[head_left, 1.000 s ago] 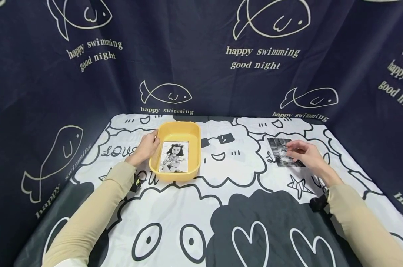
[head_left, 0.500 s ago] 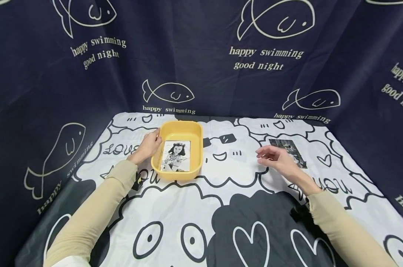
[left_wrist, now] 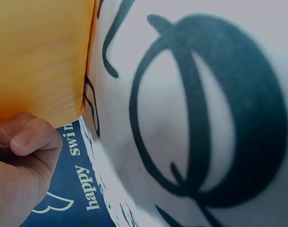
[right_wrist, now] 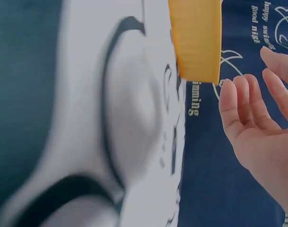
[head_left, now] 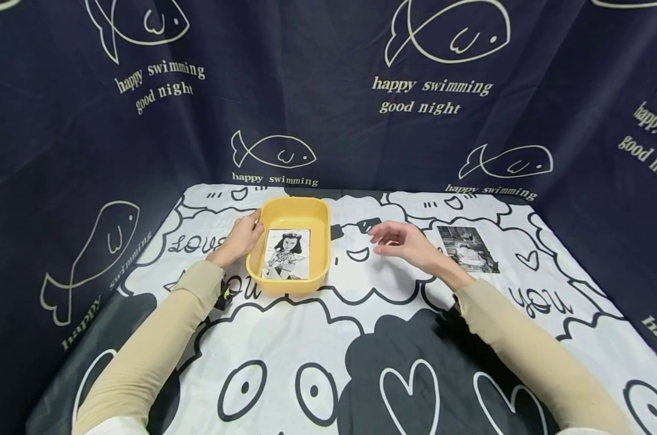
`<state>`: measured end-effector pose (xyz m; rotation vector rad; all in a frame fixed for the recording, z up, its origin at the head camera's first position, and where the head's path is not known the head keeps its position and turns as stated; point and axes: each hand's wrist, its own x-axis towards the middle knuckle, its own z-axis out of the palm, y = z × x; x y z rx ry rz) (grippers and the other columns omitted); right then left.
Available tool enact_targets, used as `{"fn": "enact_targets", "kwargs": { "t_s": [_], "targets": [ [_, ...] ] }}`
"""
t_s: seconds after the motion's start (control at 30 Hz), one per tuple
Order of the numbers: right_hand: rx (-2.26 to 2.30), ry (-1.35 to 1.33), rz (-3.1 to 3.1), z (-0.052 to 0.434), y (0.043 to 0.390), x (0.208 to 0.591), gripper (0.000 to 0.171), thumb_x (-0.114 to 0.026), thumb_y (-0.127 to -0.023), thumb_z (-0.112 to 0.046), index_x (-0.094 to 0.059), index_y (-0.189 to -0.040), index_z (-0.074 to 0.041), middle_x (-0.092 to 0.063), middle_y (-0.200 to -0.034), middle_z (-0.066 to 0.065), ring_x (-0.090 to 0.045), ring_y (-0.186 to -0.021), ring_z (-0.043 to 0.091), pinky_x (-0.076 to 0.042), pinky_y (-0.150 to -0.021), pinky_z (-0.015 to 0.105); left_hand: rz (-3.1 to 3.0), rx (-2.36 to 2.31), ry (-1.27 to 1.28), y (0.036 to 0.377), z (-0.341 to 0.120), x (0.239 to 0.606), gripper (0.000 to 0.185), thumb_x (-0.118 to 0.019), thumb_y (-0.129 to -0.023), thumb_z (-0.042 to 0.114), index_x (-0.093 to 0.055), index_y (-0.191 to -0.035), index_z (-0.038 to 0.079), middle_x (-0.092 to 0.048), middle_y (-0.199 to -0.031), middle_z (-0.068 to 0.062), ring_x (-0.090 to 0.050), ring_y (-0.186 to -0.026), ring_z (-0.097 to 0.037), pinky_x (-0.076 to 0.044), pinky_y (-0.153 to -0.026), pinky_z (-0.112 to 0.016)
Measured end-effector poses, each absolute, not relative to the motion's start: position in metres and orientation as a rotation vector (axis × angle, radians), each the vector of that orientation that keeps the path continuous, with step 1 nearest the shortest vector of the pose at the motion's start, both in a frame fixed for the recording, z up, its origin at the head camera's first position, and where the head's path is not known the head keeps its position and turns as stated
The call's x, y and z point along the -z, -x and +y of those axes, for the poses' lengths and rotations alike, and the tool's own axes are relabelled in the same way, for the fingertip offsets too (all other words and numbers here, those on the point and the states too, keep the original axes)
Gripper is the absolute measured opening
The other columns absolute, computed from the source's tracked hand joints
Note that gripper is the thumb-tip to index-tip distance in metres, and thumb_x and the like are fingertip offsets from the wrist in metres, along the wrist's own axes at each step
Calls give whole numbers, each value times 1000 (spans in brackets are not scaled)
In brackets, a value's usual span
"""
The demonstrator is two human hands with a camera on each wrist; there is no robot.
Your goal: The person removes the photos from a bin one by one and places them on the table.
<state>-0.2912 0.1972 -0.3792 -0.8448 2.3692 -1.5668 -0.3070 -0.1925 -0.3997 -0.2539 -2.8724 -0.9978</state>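
A yellow plastic tub [head_left: 316,212] stands on the table with a black-and-white portrait photo [head_left: 287,254] lying flat inside. My left hand [head_left: 243,235] holds the tub's left rim, its fingers curled against the tub's wall [left_wrist: 35,61]. My right hand [head_left: 398,240] hovers above the cloth between the tub and a second black-and-white photo [head_left: 467,249], fingers relaxed and empty. The right wrist view shows the open palm [right_wrist: 257,132] and the tub's yellow side [right_wrist: 196,38] ahead of it.
The table is covered by a black-and-white cartoon cloth [head_left: 361,338]. Dark blue fish-print curtains [head_left: 328,90] close in the back and both sides. The second photo lies flat near the right back part of the table.
My right hand left the second photo on the cloth and travelled left, empty, toward the tub. The left hand and the tub stayed put.
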Motion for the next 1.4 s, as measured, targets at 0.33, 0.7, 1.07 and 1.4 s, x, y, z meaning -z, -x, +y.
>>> {"fn": "enact_targets", "kwargs": {
  "t_s": [0.33, 0.7, 1.07, 1.4],
  "targets": [
    [1503, 946, 2280, 139, 337, 358, 42, -69, -86, -3, -58, -125, 1, -63, -110, 20, -66, -88, 14, -56, -77, 24, -2881, 1010, 241, 308, -194, 401, 54, -36, -100, 8, -22, -149, -7, -60, -95, -27, -43, -49, -12, -43, -47, -25],
    [1367, 1006, 2300, 86, 372, 353, 41, -67, -84, 5, -61, -124, 0, -61, -122, 27, -64, -106, 34, -56, -86, 31, -2894, 998, 221, 305, -194, 401, 54, -37, -100, 8, -23, -150, -6, -60, -94, -26, -43, -48, -11, -42, -44, -24],
    [1110, 994, 2272, 52, 397, 352, 45, -65, -83, 12, -58, -127, 7, -59, -129, 25, -59, -117, 36, -53, -96, 35, -2891, 1020, 263, 307, -195, 403, 53, -36, -100, 7, -23, -150, -6, -62, -108, -29, -51, -55, -14, -45, -47, -25],
    [871, 1047, 2280, 25, 410, 355, 46, -65, -80, 15, -61, -125, 6, -62, -127, 24, -62, -111, 37, -53, -96, 36, -2885, 1051, 263, 308, -196, 399, 54, -37, -100, 8, -21, -150, -6, -57, -124, -32, -51, -54, -16, -46, -46, -26]
  ]
}}
